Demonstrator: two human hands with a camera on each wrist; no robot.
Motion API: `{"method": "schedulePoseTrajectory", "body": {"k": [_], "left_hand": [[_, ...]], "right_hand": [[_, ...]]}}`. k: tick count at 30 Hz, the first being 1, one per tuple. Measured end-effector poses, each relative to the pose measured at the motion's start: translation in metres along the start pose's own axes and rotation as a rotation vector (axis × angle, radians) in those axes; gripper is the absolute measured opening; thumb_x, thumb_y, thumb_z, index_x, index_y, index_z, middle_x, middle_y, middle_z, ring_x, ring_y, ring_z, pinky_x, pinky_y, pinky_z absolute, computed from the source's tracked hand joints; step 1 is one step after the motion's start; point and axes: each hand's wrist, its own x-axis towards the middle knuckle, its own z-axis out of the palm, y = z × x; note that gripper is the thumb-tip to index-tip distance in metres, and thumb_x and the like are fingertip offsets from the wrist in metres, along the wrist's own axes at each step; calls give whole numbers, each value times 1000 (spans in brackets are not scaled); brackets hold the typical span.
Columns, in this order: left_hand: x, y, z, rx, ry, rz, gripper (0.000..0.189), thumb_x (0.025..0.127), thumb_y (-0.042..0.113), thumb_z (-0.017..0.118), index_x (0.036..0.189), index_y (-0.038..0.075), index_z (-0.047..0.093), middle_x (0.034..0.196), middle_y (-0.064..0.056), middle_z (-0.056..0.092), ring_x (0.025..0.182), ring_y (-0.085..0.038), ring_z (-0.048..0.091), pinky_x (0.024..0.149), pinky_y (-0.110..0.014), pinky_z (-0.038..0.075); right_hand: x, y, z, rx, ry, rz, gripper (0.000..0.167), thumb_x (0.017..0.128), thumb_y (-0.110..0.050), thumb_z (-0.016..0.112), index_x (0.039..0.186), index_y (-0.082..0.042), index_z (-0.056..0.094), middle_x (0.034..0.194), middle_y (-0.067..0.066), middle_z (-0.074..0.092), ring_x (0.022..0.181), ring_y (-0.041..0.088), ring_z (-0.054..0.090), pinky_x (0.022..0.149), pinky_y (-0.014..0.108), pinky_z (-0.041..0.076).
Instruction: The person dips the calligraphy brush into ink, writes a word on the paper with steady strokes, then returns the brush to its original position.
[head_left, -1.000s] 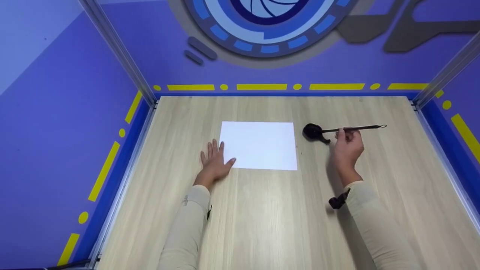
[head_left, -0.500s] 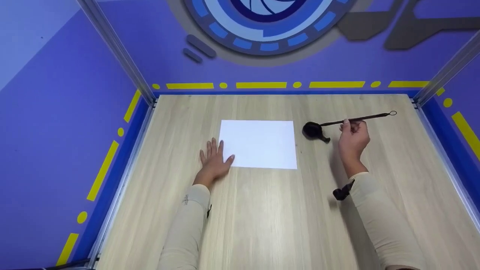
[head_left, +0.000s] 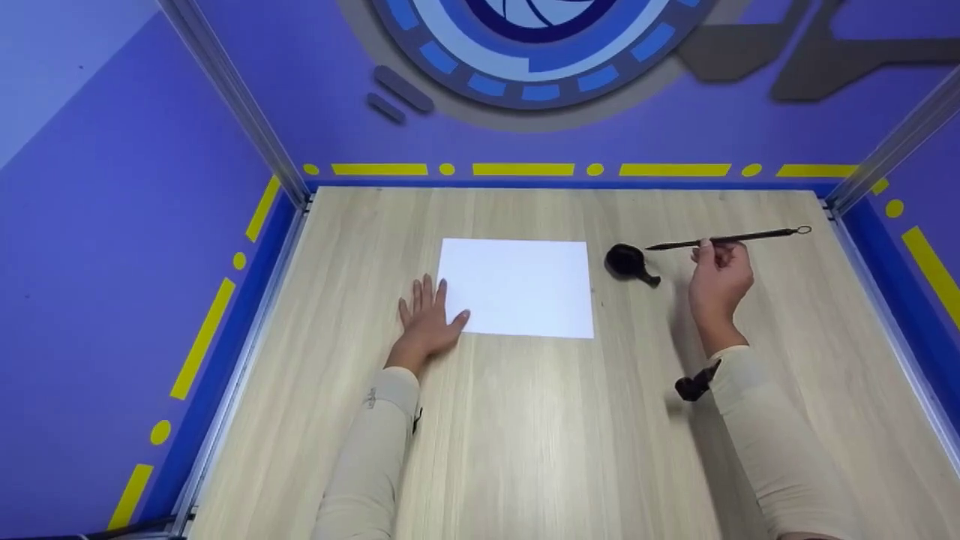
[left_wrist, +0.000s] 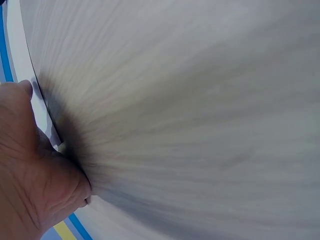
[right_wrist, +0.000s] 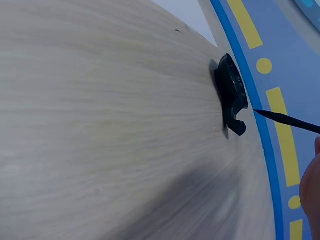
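Note:
A white sheet of paper [head_left: 525, 289] lies on the wooden table. My left hand [head_left: 430, 322] rests with spread fingers on its left edge, the thumb over the lower left corner. In the left wrist view that hand [left_wrist: 35, 165] shows beside the paper's edge. My right hand [head_left: 721, 281] pinches a dark ink brush [head_left: 761, 235] near the middle of its handle, with the hanging loop pointing right. The brush tip points left, just off the rim of a small black ink dish [head_left: 625, 261] with a short curved handle. In the right wrist view the brush [right_wrist: 287, 120] has a pointed dark tip.
The wooden table [head_left: 510, 420] is walled in by blue-purple panels [head_left: 487, 142] with yellow dashes at the back and both sides. Metal posts stand in the two back corners. A small black device [head_left: 696, 382] sits on the right wrist.
My right hand has drawn the brush to the right, so its tip has come away from the ink dish. The left hand stays on the paper.

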Motion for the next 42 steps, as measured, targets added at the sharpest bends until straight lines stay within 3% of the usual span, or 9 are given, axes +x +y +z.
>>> {"method": "schedulePoseTrajectory", "body": {"k": [7,13,19,27,35,42], "left_hand": [[0,-1,0,-5,12,14,90,108,63,39,173,19,-3,180,-12,-23,167,-34,-27,132,-65,-19],[1,-1,-1,-9,0,10,91,106,66,40,173,20,-2,180,-12,-23,167,-35,-27,131,-65,-19],[1,1,-1,16,-2,-7,89,107,65,38,173,21,-3,180,-11,-24,167,-33,-26,132,-65,-18],[1,3,-1,25,-20,-24,84,110,60,34,173,21,-6,179,-9,-27,166,-32,-29,132,-64,-19],[-6,8,-2,28,56,16,74,114,49,32,174,15,5,182,-14,-15,169,-37,-18,133,-66,-13],[-9,-2,-3,-58,84,56,72,114,49,33,174,17,10,183,-13,-9,170,-36,-15,134,-64,-12]], "right_hand": [[-3,0,3,-10,-84,15,19,105,-17,67,116,-1,66,101,2,78,87,5,75,84,17,60],[0,1,0,-26,-65,7,23,106,-11,64,120,7,63,105,12,76,90,8,74,86,18,61],[3,0,-5,-5,-43,-16,22,106,-19,66,118,0,65,106,8,75,96,12,75,89,18,60],[5,8,-3,66,-26,37,16,104,-16,70,110,-3,66,95,5,77,85,8,75,81,17,61],[18,5,-10,184,43,97,9,102,-12,71,104,-6,66,89,2,76,79,10,75,77,17,62],[15,6,-4,287,-2,117,10,100,-6,72,100,-1,64,84,7,75,74,12,76,73,21,64]]}}
